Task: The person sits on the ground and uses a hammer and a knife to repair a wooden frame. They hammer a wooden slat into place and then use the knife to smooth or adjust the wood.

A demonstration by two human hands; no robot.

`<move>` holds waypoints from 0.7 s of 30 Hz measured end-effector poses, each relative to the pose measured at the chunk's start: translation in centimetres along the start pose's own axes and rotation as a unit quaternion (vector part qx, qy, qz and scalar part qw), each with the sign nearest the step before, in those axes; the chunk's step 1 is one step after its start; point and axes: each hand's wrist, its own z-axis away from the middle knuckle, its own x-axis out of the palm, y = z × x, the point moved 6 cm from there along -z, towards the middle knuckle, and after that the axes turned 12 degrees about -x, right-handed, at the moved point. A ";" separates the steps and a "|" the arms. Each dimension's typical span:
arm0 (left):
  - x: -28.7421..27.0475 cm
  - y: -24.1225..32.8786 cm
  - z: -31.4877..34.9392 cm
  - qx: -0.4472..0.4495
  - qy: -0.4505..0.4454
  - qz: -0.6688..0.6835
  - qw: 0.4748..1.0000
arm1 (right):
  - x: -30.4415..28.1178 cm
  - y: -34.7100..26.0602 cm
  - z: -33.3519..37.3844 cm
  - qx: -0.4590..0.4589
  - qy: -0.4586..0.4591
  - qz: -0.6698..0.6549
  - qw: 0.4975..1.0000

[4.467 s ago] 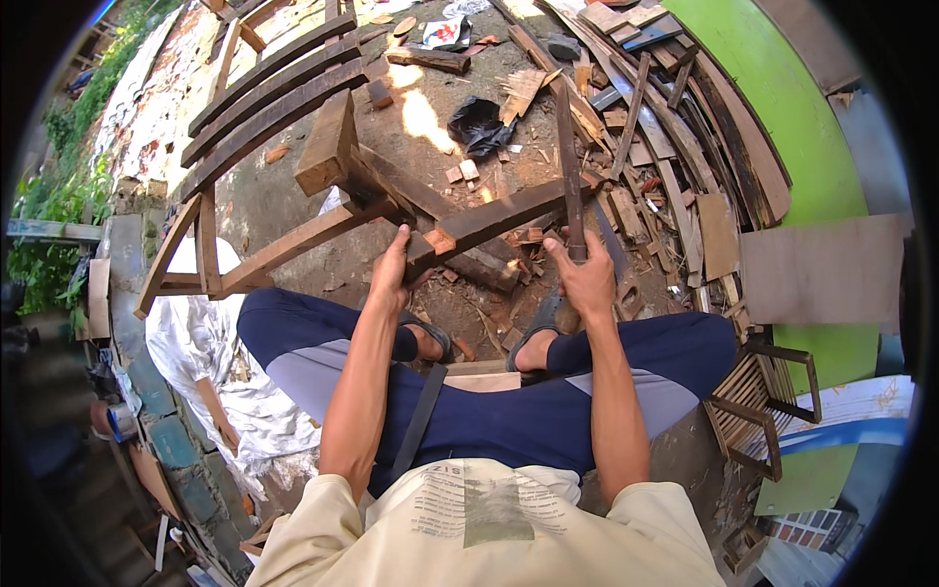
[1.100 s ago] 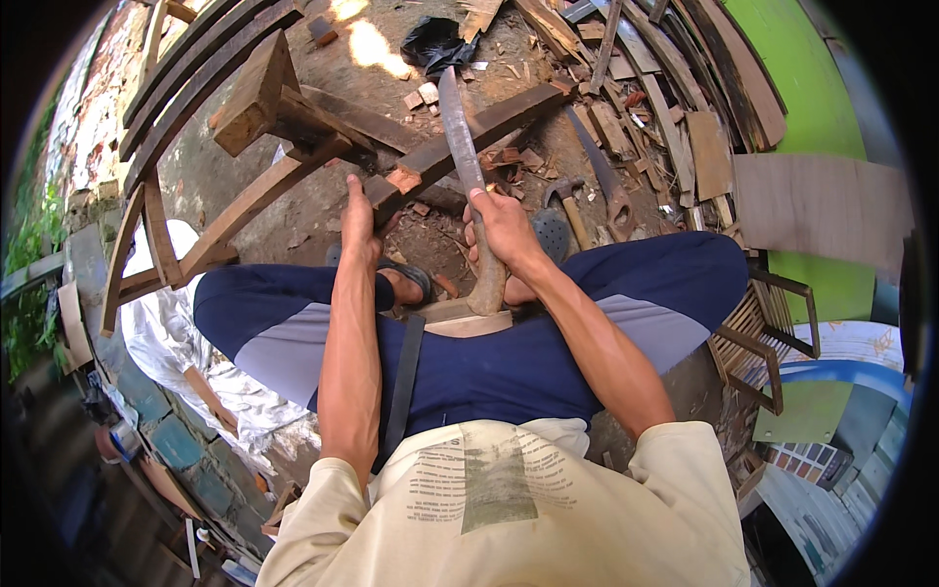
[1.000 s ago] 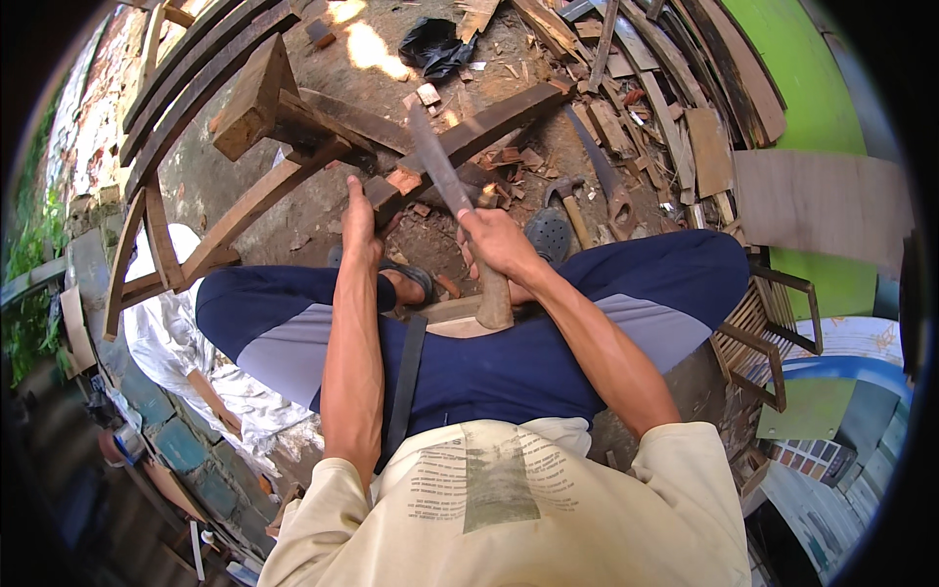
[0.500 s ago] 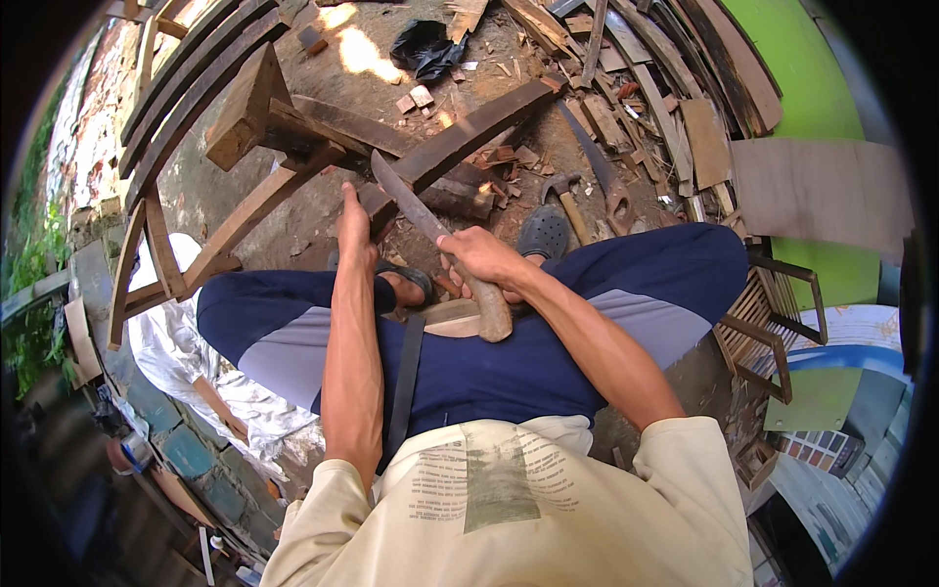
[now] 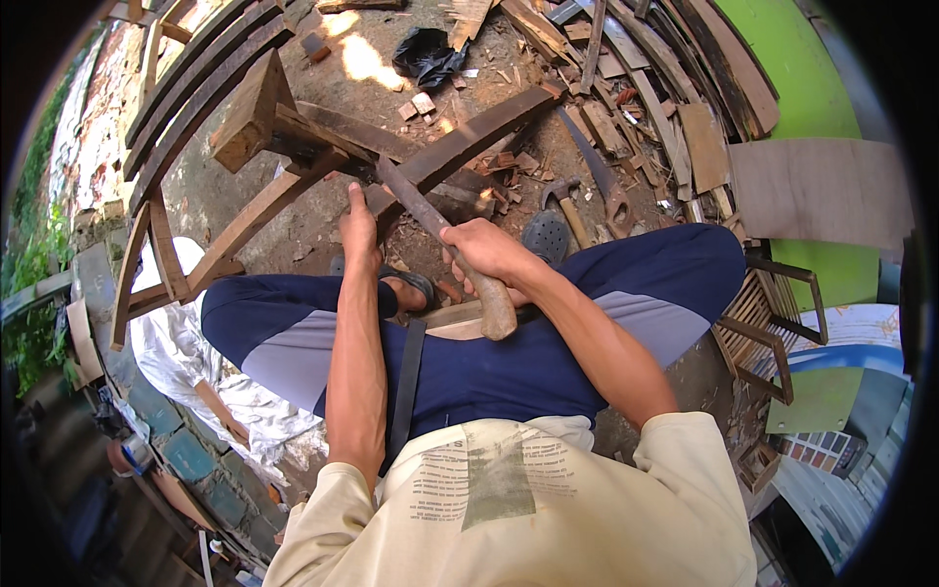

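Observation:
In my right hand [image 5: 484, 252] is a machete [image 5: 415, 203] with a thick wooden handle, its fingers wrapped where handle meets blade. The handle's butt points back toward my lap, and the blade slants forward and left across a dark wooden beam [image 5: 479, 137]. My left hand [image 5: 359, 230], thumb up, closes on the near end of that beam, though its fingers are mostly hidden. The beam slants away to the far right over other timber. Just left of it stands a wooden frame [image 5: 249, 210] with a thick block-like post [image 5: 245, 122].
Right of my foot lie a hammer [image 5: 569, 210] and a handsaw [image 5: 599, 176]. Scrap planks [image 5: 675, 147] pile up at far right. A black plastic bag [image 5: 428, 56] lies on the ground ahead. White cloth [image 5: 186, 362] is at left, a small slatted wooden piece [image 5: 773, 318] at right.
The machete blade has turned slightly, showing a narrower, darker side, and its tip has shifted a little to the right. Both hands keep their grip.

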 end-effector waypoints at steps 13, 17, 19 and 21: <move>0.3 -0.1 0.8 0.002 0.034 0.030 0.999 | 0.1 3.2 -1.6 -0.041 -0.017 0.023 0.999; 0.4 0.5 0.6 0.018 0.043 0.040 0.998 | -0.3 2.9 -1.4 0.042 -0.038 -0.216 0.975; 0.0 0.3 0.0 0.000 0.039 0.009 0.999 | -0.7 1.6 -1.2 0.034 -0.052 -0.262 0.963; -0.7 0.0 -0.4 -0.015 0.042 0.007 0.999 | -1.2 -1.6 0.2 -0.032 -0.020 -0.204 0.978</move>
